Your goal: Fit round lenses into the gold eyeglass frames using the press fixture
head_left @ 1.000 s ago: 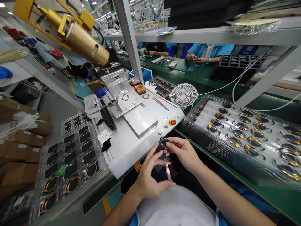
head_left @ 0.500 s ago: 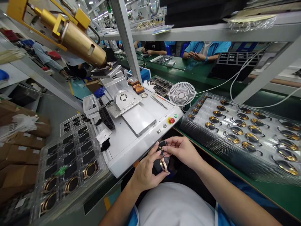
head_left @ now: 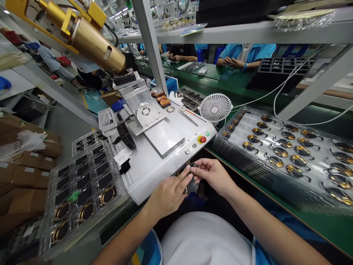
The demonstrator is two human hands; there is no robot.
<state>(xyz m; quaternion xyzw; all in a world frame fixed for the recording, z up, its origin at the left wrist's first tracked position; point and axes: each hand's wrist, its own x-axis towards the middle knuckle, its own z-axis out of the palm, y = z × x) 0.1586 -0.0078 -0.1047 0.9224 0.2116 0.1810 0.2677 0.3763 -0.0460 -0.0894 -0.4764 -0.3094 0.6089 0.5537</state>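
My left hand (head_left: pixel 169 193) is closed, its back turned up. Its fingertips meet my right hand (head_left: pixel 213 175) at a small round black disc (head_left: pixel 194 165). Thumb and fingers of my right hand pinch the disc by its edge. Under the left fingers shows a sliver of a gold ring, like a watch case (head_left: pixel 185 190); most of it is hidden by that hand. Both hands are over my lap, just before the front edge of the white machine (head_left: pixel 165 173).
Left stands a clear tray (head_left: pixel 118 191) with black pieces and gold-rimmed round parts. Right lies a stack of clear trays (head_left: pixel 237 165) with round displays on tails. A white fan (head_left: pixel 216 107), tweezers (head_left: pixel 189 117) and a red button (head_left: pixel 203 139) lie ahead. People sit across.
My left hand has turned over, its back now upward, covering most of the gold ring. The black disc has risen slightly and tilted in the fingers.
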